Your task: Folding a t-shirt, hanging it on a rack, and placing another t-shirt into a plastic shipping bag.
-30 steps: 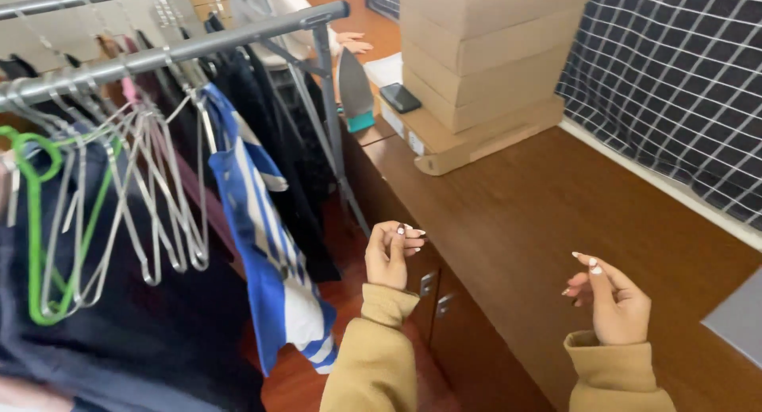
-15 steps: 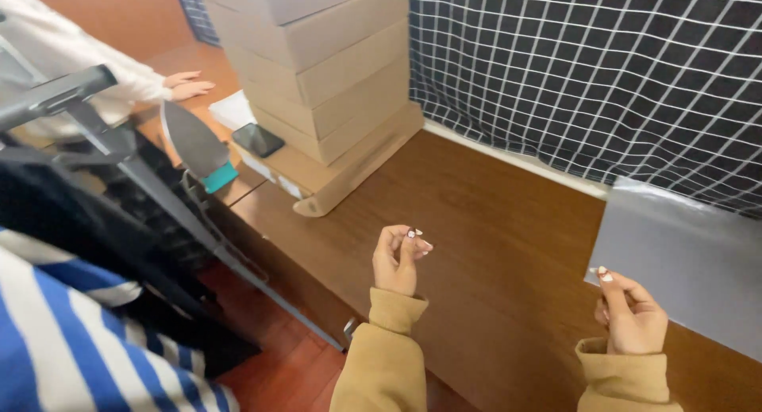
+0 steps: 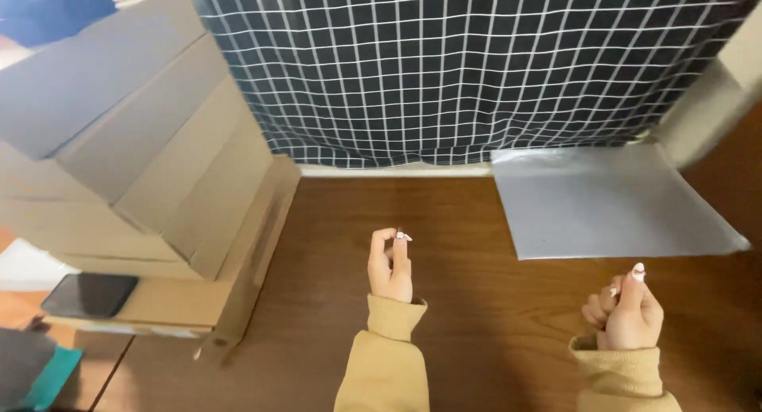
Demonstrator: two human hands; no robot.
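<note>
1. Both hands are up over the brown wooden tabletop (image 3: 444, 221), empty: left hand (image 3: 390, 267) curled loosely, fingers together; right hand (image 3: 627, 310) likewise, nothing pinched.
2. Nearest the right hand lies a grey sheet (image 3: 603, 202); a careless sweep could slide it.
3. Left, a black phone (image 3: 89, 294) rests on stacked cardboard boxes (image 3: 143, 166): a bump might topple it.
4. Beyond, checked cloth (image 3: 468, 63) hangs.

light: soft, even, kinda dim indoor
shadows: faint
blur: boxes (image 3: 135, 142) at left smeared
glare: none really
</note>
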